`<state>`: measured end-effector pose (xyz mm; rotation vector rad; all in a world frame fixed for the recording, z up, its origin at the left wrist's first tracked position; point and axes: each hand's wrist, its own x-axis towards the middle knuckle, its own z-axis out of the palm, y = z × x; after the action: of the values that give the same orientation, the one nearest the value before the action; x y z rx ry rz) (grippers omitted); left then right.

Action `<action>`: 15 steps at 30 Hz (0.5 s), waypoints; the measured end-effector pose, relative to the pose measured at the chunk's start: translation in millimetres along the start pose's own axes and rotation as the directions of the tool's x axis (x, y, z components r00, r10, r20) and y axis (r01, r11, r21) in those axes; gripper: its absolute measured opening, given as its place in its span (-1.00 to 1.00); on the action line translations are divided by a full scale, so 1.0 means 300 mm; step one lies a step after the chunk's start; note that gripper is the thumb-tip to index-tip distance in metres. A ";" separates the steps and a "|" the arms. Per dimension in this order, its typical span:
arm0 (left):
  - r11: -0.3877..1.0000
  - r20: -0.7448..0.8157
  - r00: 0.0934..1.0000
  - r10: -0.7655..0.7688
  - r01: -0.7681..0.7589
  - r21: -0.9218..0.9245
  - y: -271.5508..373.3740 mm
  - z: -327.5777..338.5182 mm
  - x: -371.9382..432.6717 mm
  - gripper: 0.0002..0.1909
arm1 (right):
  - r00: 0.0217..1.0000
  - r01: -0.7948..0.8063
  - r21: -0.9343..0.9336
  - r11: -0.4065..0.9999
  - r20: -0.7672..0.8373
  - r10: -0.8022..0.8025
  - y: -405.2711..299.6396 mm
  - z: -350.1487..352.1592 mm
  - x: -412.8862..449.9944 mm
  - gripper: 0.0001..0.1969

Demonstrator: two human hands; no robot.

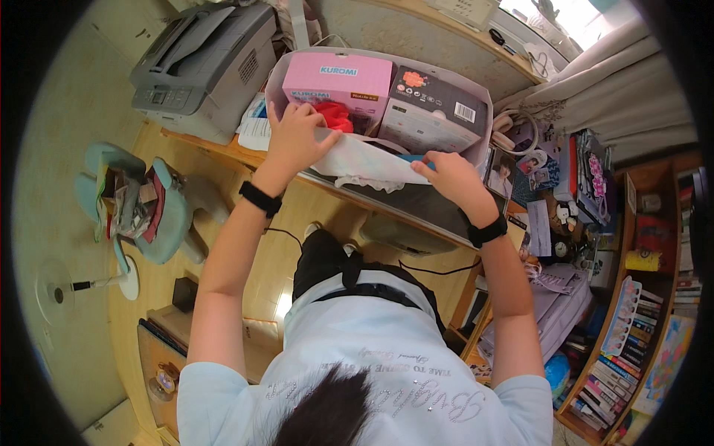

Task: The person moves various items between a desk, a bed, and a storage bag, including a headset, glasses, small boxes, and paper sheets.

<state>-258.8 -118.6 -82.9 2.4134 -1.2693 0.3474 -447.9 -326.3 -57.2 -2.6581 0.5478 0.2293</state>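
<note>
A large pale storage bin (484,148) stands on the desk before me. Inside it are a pink box (340,75) at left, a dark grey box (432,111) at right and a bunched red item (334,117). Along the bin's near side hangs a white cloth (368,159) with a ruffled lower edge. My left hand (298,131) grips the cloth's left end, its fingers reaching over the near left of the bin. My right hand (454,175) pinches the right end between thumb and fingers. Something blue (415,160) shows partly behind the cloth.
A grey printer (206,72) sits left of the bin. To the right are headphones (513,131), photos, books and a lilac bag (558,306). A pale blue chair (167,223) loaded with items stands at left. Black cables (440,272) run below the desk.
</note>
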 end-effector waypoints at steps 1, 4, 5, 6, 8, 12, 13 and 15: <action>0.999 0.031 0.999 0.010 -0.009 -0.032 0.007 -0.002 -0.002 -0.66 | 1.000 -0.014 0.001 1.000 -0.004 0.014 -0.002 0.005 0.004 -0.48; 0.992 0.075 0.996 0.049 -0.040 -0.116 -0.004 -0.012 0.001 -0.69 | 0.996 -0.086 0.060 0.994 -0.032 0.088 -0.015 0.008 0.025 -0.47; 0.986 0.094 0.994 0.062 -0.046 -0.160 -0.012 -0.016 0.003 -0.70 | 0.994 -0.100 0.065 0.993 -0.034 0.102 -0.008 0.007 0.043 -0.47; 0.979 0.104 0.991 0.080 -0.059 -0.195 -0.016 -0.021 0.003 -0.78 | 0.990 -0.137 0.115 0.984 0.056 0.131 0.006 0.006 0.067 -0.45; 0.965 0.110 0.986 0.128 -0.098 -0.242 -0.025 -0.023 0.007 -0.79 | 0.974 -0.196 0.170 0.966 0.143 0.173 0.007 0.008 0.105 -0.44; 0.928 0.129 0.975 0.181 -0.126 -0.351 -0.051 -0.010 0.003 -0.83 | 0.964 -0.204 0.076 0.976 0.192 0.186 0.025 0.041 0.147 -0.53; 0.923 0.147 0.974 0.172 -0.107 -0.369 -0.059 -0.006 -0.001 -0.84 | 0.980 -0.113 0.000 0.994 0.164 0.111 0.039 0.054 0.149 -0.55; 0.899 0.121 0.972 0.200 -0.133 -0.418 -0.069 -0.006 -0.011 -0.87 | 0.963 -0.229 0.014 0.973 0.149 0.224 0.050 0.060 0.139 -0.59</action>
<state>-243.5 -104.7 -87.2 2.0141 -1.4580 -0.0701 -417.6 -345.3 -88.8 -2.5208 0.8001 0.4754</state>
